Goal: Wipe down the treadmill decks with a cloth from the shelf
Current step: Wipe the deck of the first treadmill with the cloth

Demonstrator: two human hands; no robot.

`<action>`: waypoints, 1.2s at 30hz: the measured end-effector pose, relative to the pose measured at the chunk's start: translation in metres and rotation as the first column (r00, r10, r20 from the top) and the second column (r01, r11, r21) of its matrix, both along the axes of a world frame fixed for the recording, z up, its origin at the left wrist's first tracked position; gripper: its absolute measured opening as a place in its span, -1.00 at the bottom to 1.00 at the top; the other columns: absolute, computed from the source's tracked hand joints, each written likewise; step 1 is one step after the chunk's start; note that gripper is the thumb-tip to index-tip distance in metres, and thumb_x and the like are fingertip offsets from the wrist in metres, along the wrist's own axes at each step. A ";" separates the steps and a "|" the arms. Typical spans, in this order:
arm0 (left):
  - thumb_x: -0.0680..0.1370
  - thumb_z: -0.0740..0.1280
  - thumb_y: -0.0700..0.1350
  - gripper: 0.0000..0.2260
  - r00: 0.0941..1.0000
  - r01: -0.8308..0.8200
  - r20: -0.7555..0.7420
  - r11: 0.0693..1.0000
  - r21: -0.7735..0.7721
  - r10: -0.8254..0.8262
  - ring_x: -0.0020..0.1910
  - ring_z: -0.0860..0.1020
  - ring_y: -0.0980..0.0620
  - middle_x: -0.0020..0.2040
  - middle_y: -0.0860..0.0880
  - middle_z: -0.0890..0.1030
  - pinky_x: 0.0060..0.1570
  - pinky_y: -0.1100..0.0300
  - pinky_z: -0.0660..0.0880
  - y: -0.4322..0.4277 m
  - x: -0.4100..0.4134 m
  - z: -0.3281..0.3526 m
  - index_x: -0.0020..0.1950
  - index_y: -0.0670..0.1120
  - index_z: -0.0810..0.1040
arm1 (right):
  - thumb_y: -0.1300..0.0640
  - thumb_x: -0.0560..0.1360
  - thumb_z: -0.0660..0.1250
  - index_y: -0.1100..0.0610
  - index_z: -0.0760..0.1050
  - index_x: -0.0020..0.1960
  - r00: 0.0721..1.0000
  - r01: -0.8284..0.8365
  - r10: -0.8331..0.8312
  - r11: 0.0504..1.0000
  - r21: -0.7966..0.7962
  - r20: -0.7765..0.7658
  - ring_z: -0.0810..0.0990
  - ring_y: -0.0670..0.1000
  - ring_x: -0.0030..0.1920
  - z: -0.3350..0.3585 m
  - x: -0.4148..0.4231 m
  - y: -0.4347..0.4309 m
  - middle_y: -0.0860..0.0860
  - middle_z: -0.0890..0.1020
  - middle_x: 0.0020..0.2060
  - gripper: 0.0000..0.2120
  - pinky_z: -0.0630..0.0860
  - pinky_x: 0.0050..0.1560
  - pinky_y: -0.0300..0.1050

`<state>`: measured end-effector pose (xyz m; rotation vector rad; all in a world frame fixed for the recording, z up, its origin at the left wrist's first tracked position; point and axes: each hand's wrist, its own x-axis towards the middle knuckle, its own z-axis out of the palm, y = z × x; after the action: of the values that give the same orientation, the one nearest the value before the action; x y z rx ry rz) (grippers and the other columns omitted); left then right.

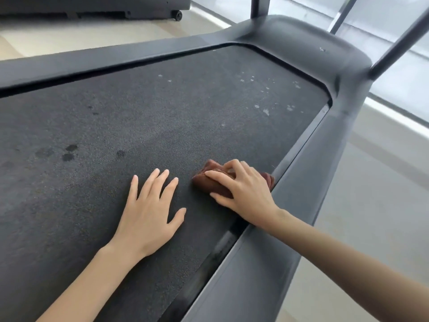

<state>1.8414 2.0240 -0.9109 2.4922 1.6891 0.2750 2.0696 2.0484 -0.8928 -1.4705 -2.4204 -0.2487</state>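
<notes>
Two hands are working the dark textured treadmill belt [162, 108]: right hand [246, 189] fingers curling over the soft, bunched brown cloth [218, 187], left hand [151, 210] lying flat, fingers spread

Brown cloth [202, 183] bunched on the treadmill deck [162, 112], at its right edge.

I see the cloth crumpled into a small reddish-brown wad. It lies on the belt just beside the right side rail, under my right hand [246, 189], whose fingers curl into its folds. The deck is a dark grey, grainy belt framed by smooth grey rails, with rounded corners at the far end. Pale whitish flecks dot the far right part of the belt. A few dark round spots sit on its left part, well apart from the cloth.
</notes>
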 end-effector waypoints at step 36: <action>0.52 0.00 0.23 -0.42 0.997 -0.075 -0.014 0.997 -0.024 0.075 0.49 0.13 -0.03 0.47 -0.05 0.29 0.43 -0.16 0.10 0.132 0.116 -0.002 0.45 -0.03 0.32 | -0.13 0.45 0.33 0.00 0.50 0.20 0.988 -0.140 0.133 0.986 -0.089 -0.079 0.52 0.13 -0.05 0.002 0.088 0.236 0.10 0.47 -0.03 -0.63 0.38 -0.23 -0.11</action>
<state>1.9572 2.1563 -0.9132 2.4220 1.7825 0.2441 2.1574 2.2843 -0.8913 -1.3191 -2.4910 -0.0509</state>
